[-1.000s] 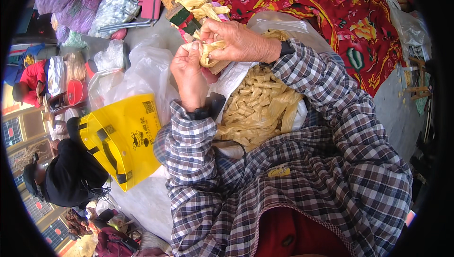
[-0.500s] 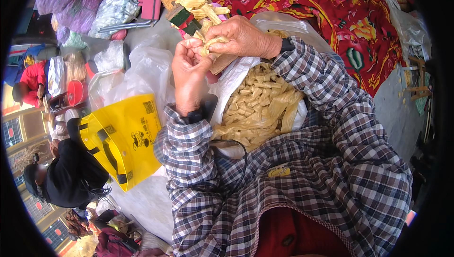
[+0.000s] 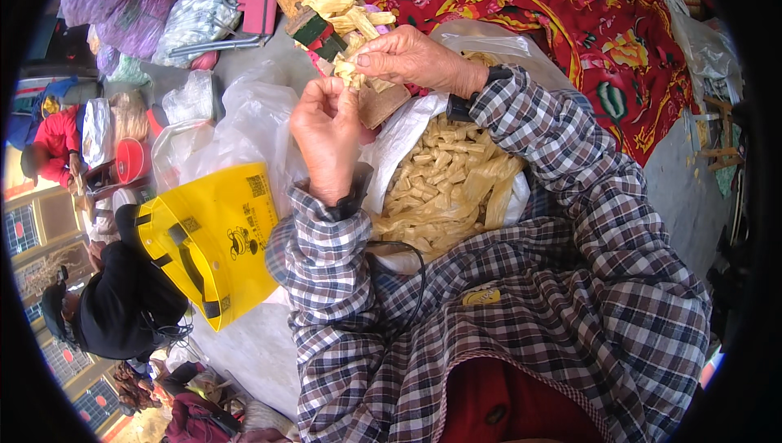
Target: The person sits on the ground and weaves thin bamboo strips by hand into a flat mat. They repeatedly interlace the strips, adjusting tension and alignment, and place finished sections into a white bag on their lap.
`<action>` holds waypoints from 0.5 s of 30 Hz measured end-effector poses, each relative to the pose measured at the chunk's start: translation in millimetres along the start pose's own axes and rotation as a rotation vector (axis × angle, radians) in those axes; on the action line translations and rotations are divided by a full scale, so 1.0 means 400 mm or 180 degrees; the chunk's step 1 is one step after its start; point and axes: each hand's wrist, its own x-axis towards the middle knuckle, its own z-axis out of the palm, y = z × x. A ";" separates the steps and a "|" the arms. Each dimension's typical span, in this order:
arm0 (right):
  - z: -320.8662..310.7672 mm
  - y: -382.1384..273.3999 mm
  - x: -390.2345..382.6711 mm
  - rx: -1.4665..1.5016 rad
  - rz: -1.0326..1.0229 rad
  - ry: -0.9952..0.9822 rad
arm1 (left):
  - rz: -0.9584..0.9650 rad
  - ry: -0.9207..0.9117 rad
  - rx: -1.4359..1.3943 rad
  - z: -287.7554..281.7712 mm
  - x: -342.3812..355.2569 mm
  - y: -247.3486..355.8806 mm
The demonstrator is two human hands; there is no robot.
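A small bunch of pale yellow strips (image 3: pixel 352 68) is pinched between both hands above the open white sack (image 3: pixel 399 138): the left hand (image 3: pixel 327 138) is closed with fingertips pressed on the bunch's lower end, the right hand (image 3: pixel 411 59) is curled over its top, thumb against it. The step in hand is judged to be gathering or binding strips into a bundle, the loose heap of strips (image 3: pixel 444 190) being left in the sack. A firm, steady pinch is called for next so the bunch is not scattered beside the yellow bag (image 3: pixel 216 235).
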 end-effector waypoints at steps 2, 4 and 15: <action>0.008 0.009 0.006 -0.0109 -0.0226 0.0122 | -0.0255 -0.0175 -0.0506 0.005 0.000 0.007; 0.023 0.015 0.014 -0.0206 -0.0801 0.0257 | -0.0501 -0.0242 -0.0491 0.004 -0.007 0.012; 0.020 -0.007 0.007 0.0976 -0.0099 0.0434 | -0.0207 -0.0686 -0.0971 0.057 -0.071 0.039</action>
